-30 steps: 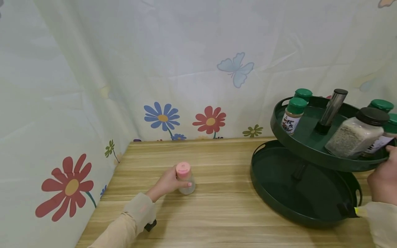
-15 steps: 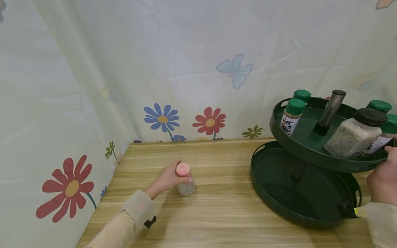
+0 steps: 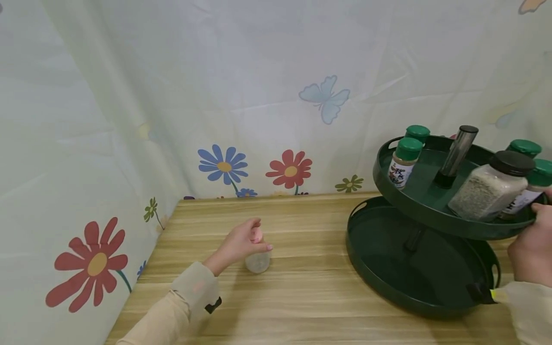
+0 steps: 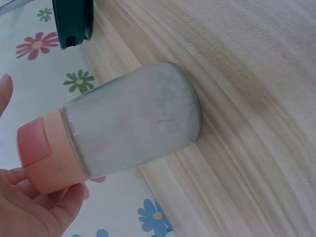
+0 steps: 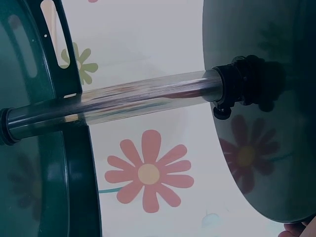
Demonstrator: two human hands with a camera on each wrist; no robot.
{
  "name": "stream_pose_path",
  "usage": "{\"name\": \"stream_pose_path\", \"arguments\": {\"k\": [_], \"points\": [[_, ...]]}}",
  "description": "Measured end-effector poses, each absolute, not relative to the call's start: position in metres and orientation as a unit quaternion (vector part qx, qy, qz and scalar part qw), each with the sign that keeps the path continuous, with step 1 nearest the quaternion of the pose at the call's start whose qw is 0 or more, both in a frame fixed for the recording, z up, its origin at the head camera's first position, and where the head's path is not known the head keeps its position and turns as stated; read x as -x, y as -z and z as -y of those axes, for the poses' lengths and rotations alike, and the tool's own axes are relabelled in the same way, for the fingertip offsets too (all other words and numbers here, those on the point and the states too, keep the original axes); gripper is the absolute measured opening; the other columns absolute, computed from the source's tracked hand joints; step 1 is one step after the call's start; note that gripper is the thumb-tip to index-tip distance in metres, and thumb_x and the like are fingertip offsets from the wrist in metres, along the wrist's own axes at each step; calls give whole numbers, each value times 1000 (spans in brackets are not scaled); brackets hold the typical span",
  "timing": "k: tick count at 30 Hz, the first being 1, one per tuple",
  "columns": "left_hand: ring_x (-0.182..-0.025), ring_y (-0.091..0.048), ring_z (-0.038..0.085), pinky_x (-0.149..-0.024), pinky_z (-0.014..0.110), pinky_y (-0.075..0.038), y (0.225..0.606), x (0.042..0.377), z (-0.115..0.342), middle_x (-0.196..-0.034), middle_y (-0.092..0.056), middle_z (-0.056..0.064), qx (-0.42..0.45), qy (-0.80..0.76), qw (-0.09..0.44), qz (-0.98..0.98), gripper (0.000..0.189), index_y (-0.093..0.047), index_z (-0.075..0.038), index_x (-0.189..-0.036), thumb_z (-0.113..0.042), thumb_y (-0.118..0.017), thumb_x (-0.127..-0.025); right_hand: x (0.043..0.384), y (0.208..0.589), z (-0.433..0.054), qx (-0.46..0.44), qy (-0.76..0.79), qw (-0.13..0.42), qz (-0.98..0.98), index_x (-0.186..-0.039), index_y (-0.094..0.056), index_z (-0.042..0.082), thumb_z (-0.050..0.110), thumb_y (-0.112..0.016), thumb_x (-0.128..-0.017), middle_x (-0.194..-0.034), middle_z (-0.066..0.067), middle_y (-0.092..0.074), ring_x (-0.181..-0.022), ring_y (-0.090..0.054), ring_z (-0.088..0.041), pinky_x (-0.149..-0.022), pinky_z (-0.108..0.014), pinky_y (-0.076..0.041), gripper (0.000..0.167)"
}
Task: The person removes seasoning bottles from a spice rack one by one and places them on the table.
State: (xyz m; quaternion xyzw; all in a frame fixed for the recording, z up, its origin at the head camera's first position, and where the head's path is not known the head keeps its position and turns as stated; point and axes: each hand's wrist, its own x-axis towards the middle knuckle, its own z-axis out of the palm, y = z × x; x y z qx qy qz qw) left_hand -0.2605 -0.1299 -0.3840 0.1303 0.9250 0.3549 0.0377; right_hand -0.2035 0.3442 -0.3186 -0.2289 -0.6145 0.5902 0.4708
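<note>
A clear glass jar with a pink flip cap [image 4: 52,153] stands on the wooden table. My left hand [image 3: 237,245] is at the cap; in the left wrist view the thumb [image 4: 4,91] is spread away from it and the other fingers [image 4: 69,205] lie along its near side. At the right, a dark green two-tier turntable rack [image 3: 457,211] stands with its upper tray tilted in view. My right hand [image 3: 532,244] grips the rim of that upper tray, thumb over the edge. Only its fingertips [image 5: 295,229] show in the right wrist view.
On the upper tray are several green-capped spice bottles [image 3: 403,163] and a black-lidded seasoning jar [image 3: 489,191]. The lower tray [image 3: 379,254] spreads out below. A floral curtain [image 3: 258,96] backs the table [image 3: 310,297] and runs along its left side.
The left hand's thumb has come off the jar's pink cap, and the hand has risen a little. The jar stays in place, and the right hand keeps its grip on the tray.
</note>
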Motion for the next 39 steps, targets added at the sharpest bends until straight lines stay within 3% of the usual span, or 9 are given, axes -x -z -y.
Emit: {"name": "stream_pose_path", "arguments": {"k": [9,13,16,20,27,39], "points": [[-118,-46,25,-96,43,-38,380,260,124,-130,-48,7,-136,-348,23,-927,83,-38,-9,-132,-47,-72,-66,204,319,-345,243,-584,466,619,-123,-47,24,13,-33,-90,-119,18,-42,-103,-34,5,-81,-2,-24,37],[-86,-57,20,-76,34,-48,378,260,120,-99,-60,7,-139,-357,20,-924,75,-40,-9,-129,-45,-69,-71,204,320,-345,236,-580,473,620,-123,-47,24,12,-32,-90,-118,18,-42,-100,-35,5,-80,-3,-25,38],[-73,-53,15,-67,29,-46,377,260,116,-96,-59,6,-139,-354,3,-925,66,-43,-11,-127,-44,-65,-75,205,322,-345,231,-575,477,623,-123,-47,23,11,-32,-90,-117,18,-42,-99,-35,5,-80,-4,-24,39],[-81,-55,13,-78,32,-47,374,260,109,-121,-53,4,-148,-334,-42,-930,56,-48,-12,-124,-40,-63,-78,204,321,-344,227,-580,478,619,-123,-48,23,11,-32,-89,-117,18,-42,-99,-35,5,-80,-3,-23,39],[-115,-47,25,-97,43,-36,366,256,94,-122,-54,5,-190,-341,-83,-917,47,-50,-11,-122,-32,-61,-81,205,321,-344,221,-583,479,618,-121,-49,24,10,-32,-89,-116,19,-43,-99,-36,5,-79,-4,-25,39],[-117,-45,20,-98,40,-36,350,246,72,-124,-52,0,-226,-349,-68,-907,46,-48,-14,-124,-32,-59,-83,204,320,-345,216,-560,476,643,-121,-51,26,11,-30,-89,-118,21,-44,-104,-36,6,-83,-5,-25,41]]}}
